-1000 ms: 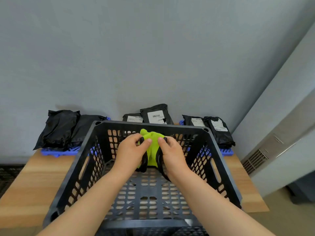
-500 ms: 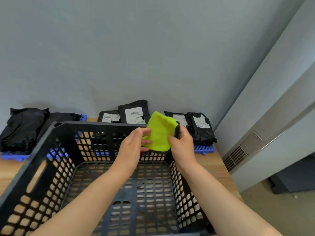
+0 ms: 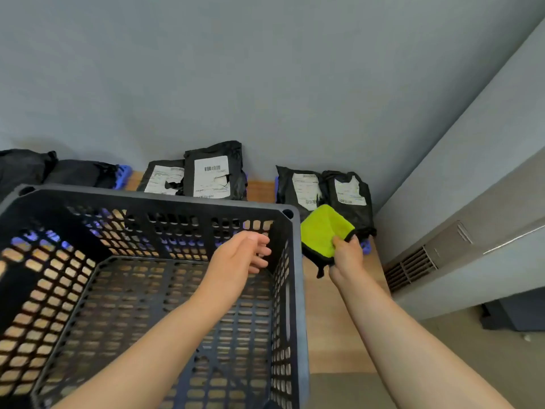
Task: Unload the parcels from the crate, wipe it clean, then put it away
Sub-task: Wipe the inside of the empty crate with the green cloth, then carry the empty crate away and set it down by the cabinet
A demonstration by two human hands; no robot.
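Black lattice crate point(image 3: 165, 199) stands on the wooden table point(image 3: 330, 326). Labelled black parcels point(image 3: 213, 175) lie outside it, along the wall on blue pallets point(image 3: 123, 174). Left hand point(image 3: 239, 256) is inside the crate near its right wall, fingers loosely curled and holding nothing; contact with the wall is unclear. Right hand point(image 3: 346, 258) is outside the crate's right wall, fingers clamped on a yellow-green cloth point(image 3: 323, 228).

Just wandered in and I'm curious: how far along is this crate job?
Unloading looks done: the crate is empty and the parcels sit by the wall. The right hand grips a cloth beside the crate; the left hand hovers over it, empty. Wiping may be unfinished; putting it away remains.
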